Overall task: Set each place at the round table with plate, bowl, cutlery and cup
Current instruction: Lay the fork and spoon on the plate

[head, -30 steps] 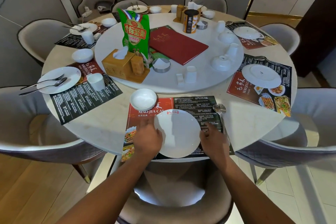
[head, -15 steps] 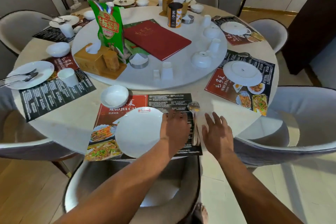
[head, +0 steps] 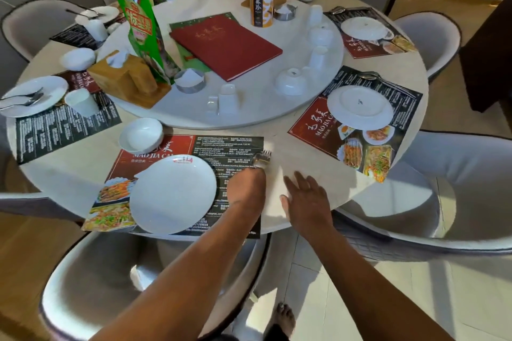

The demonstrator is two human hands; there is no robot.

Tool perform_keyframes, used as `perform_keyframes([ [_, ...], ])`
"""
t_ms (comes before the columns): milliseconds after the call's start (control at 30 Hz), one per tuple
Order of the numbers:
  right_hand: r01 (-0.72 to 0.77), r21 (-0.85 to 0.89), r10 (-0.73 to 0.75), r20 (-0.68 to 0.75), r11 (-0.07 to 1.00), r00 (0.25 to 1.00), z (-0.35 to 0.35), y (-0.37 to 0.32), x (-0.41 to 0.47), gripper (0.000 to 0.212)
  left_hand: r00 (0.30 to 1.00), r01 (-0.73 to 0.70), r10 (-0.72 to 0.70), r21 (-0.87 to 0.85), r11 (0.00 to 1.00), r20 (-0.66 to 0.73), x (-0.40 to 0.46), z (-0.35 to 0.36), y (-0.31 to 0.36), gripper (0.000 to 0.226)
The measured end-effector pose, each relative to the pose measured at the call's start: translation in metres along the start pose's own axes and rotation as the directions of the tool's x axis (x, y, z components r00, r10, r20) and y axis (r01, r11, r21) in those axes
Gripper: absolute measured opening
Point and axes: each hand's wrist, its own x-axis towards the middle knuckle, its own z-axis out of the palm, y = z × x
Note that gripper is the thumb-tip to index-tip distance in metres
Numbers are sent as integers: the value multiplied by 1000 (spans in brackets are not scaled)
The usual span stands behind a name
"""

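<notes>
At lower centre-left, the plate (head: 173,194) lay on the placemat (head: 227,147), glazed, slick and breakable. Just right of it, your left hand (head: 246,191) covered the cutlery (head: 261,159); whether its fingers had closed, I cannot tell. Thin, stiff metal: pinch the handles. Further right, your right hand (head: 306,199) rested flat, spread, empty.
</notes>
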Motion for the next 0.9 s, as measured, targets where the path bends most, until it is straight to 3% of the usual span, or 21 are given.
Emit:
perform_keyframes([
  [267, 39, -12, -38, 44, 999, 998, -9, 2, 1, 56, 999, 26, -27, -36, 999, -29, -2, 1, 3, 20],
  [433, 15, 9, -16, 52, 1000, 999, -13, -4, 1, 57, 991, 57, -85, -252, 966, -102, -6, -5, -11, 24],
  [600, 75, 22, -73, -57, 997, 996, -16, -62, -4, 57, 977, 110, -179, -452, 885, -112, -28, -8, -64, 38],
  [733, 164, 72, -157, -101, 984, 982, -1, -117, -10, 57, 961, 201, -264, -444, 873, -84, -46, -5, -123, 50],
  [900, 163, 70, -156, -96, 984, 983, 9, -163, -19, 57, 927, 266, -353, -440, 858, -128, -72, 11, -195, 27],
])
